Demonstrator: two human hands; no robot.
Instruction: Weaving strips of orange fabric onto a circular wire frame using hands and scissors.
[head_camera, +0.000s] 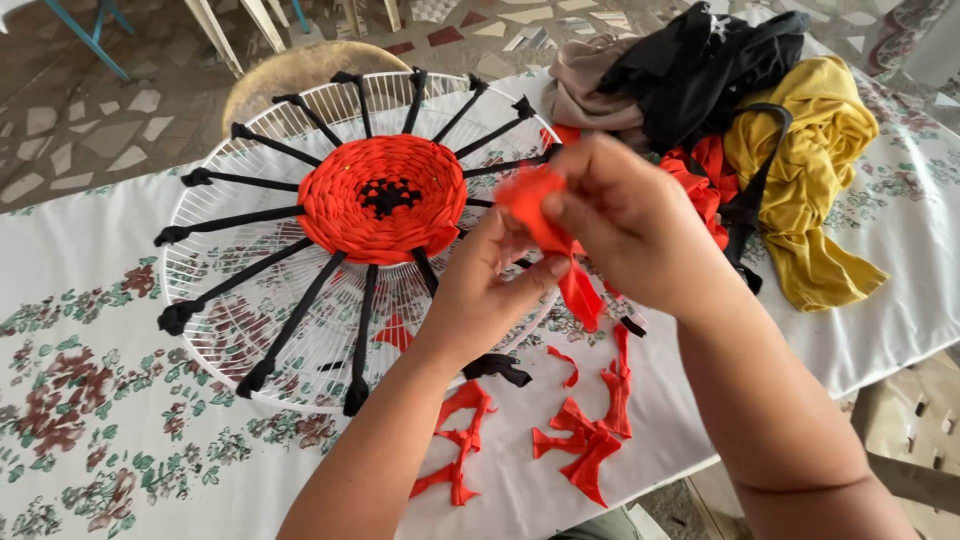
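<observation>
A white round wire grille (215, 330) lies on the table with several black fabric strips (290, 325) tied across it like spokes. A woven red fabric disc (385, 215) sits at its centre around a black core. My left hand (485, 285) and my right hand (625, 220) meet just right of the disc, both pinching the same red fabric strip (580, 290), which bunches between the fingers and hangs down below them.
Several red fabric scraps (580, 445) lie near the table's front edge. A pile of cloth at the back right holds yellow (815, 170), black (700, 70) and beige (590, 85) pieces. A floral white tablecloth (110, 400) covers the table. A round stool (300, 65) stands behind the grille.
</observation>
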